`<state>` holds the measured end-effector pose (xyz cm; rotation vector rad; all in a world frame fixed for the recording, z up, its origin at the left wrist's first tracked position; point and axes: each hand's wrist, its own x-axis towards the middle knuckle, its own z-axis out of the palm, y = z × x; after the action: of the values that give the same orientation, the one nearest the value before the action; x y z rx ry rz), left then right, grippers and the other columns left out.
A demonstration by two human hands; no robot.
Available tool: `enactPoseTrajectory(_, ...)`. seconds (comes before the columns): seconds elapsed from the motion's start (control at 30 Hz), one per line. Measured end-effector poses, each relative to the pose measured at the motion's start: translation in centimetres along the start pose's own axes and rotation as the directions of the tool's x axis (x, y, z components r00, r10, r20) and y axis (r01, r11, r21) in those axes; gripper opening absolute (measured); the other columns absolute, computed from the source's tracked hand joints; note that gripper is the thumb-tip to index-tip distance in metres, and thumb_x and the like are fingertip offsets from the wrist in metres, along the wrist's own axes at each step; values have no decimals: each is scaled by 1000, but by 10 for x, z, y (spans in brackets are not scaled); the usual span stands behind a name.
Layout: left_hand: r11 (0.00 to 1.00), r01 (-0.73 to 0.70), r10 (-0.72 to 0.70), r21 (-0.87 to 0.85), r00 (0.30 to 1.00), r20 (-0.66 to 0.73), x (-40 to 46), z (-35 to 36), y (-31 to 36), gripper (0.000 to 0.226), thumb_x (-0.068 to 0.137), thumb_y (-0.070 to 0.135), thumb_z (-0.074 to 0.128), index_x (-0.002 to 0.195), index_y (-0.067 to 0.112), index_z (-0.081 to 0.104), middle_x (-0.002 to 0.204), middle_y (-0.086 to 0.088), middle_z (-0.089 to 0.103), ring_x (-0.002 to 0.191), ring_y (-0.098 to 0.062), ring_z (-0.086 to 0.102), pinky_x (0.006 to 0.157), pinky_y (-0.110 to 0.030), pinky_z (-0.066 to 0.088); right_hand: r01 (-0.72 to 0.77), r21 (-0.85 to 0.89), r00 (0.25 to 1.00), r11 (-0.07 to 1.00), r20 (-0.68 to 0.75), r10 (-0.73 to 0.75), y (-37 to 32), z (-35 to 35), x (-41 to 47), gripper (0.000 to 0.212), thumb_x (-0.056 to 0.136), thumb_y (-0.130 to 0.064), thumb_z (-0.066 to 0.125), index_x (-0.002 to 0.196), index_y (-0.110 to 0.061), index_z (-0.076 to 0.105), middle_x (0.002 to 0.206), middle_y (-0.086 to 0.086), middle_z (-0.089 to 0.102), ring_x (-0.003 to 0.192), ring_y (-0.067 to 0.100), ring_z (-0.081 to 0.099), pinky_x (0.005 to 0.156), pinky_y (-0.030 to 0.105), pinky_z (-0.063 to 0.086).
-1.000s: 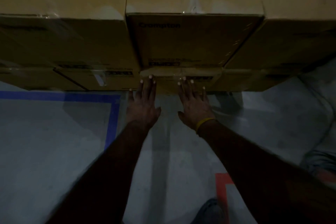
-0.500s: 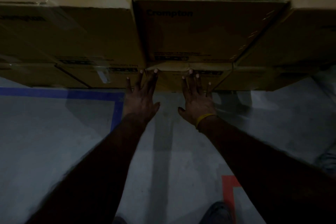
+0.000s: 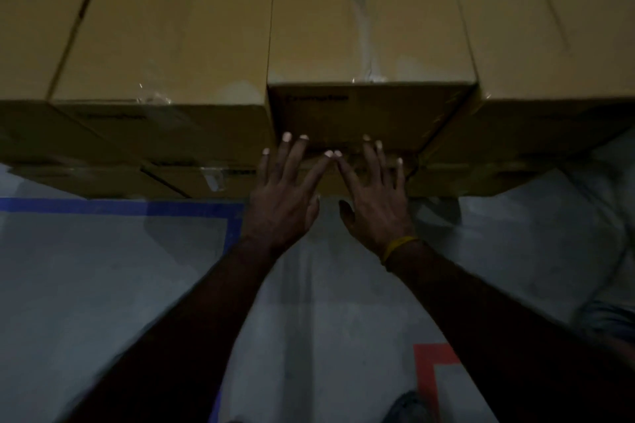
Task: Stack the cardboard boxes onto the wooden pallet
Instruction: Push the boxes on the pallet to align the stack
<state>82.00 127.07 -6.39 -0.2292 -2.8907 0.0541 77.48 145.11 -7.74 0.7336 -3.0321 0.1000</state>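
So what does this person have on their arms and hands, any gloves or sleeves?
No gloves: both the left hand and the right hand are bare, and no sleeves show on either forearm. The only thing worn is a thin yellow band around the right wrist. The fingernails look pale.

A row of long brown cardboard boxes [image 3: 367,17] lies side by side on a lower layer of cardboard boxes [image 3: 206,178], above the grey concrete floor [image 3: 103,285]. The left hand [image 3: 281,196] and right hand [image 3: 374,203], fingers spread, sit before the middle box's near end. Blue floor tape [image 3: 117,207] lies left of them; red floor tape [image 3: 426,374] lies nearer, to the right.
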Motion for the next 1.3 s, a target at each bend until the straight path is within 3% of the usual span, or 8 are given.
enactPoseTrajectory(0.1, 998, 43, -45, -51, 997, -56, 32, -46, -8, 78, 92, 37, 59, 157, 28, 19, 164, -18, 14, 151, -39, 10, 115, -57, 28, -27, -43, 996, 999, -86, 24, 10, -54, 29, 92, 83, -41, 68, 158, -32, 16, 164, 16, 8, 151, 39, 5, 116, 64, 10)
enactPoseTrajectory(0.27, 990, 127, -131, 55, 990, 56, 88, -92, -14, 69, 97, 51, 48, 156, 30, 19, 164, -12, 14, 146, -36, 25, 110, -54, 29, 32, -102, 973, 994, -225, -54, 32, -98, 48, 80, 79, -37, 73, 150, -29, 39, 144, 15, 37, 130, 35, 32, 110, 61, 26)
enactPoseTrajectory(0.37, 979, 205, -203, 15, 951, 234, 114, -101, -19, 72, 96, 62, 44, 156, 37, 14, 166, -11, 3, 146, -45, 20, 115, -60, 19, 0, -132, 989, 991, -148, -20, 42, -120, 61, 83, 83, -45, 70, 154, -31, 27, 154, 15, 20, 139, 41, 23, 111, 64, 21)
enactPoseTrajectory(0.5, 896, 418, -338, -151, 861, 379, 128, -98, -13, 78, 92, 58, 57, 156, 40, 16, 164, -21, -1, 147, -50, 5, 118, -60, 10, -200, 6, 974, 980, 106, 198, 52, -133, 92, 92, 86, -59, 64, 156, -42, 6, 160, 25, -21, 141, 62, -4, 115, 69, 4)
enactPoseTrajectory(0.67, 805, 516, -431, -292, 848, 310, 137, -94, 0, 75, 86, 49, 67, 152, 38, 34, 163, -22, 11, 147, -48, 10, 120, -52, 16, -239, -12, 953, 971, 188, 237, 52, -128, 102, 101, 84, -63, 64, 154, -47, -8, 159, 32, -14, 140, 64, -8, 114, 70, 2)
enactPoseTrajectory(0.87, 812, 528, -440, -248, 834, 334, 140, -94, 8, 76, 83, 54, 69, 150, 45, 34, 164, -17, 10, 145, -51, 10, 118, -54, 16, -182, -38, 970, 983, 159, 185, 54, -128, 94, 88, 92, -59, 55, 154, -47, -7, 161, 28, -10, 143, 61, -3, 113, 71, 7)
enactPoseTrajectory(1.13, 686, 631, -539, -361, 775, 330, 158, -101, 16, 59, 72, 65, 69, 127, 46, 62, 158, -12, 29, 142, -40, 28, 116, -50, 23, -184, -22, 974, 983, 129, 185, 57, -132, 92, 70, 97, -64, 39, 154, -49, 1, 163, 23, -1, 145, 56, 4, 111, 72, 11)
enactPoseTrajectory(1.3, 544, 748, -649, -381, 663, 374, 171, -112, 21, 71, 72, 57, 78, 136, 38, 55, 153, -15, 30, 138, -38, 31, 108, -44, 34, -237, 75, 964, 969, 145, 224, 60, -131, 99, 72, 91, -63, 53, 151, -53, 14, 162, 22, 0, 141, 63, -4, 111, 74, 3)
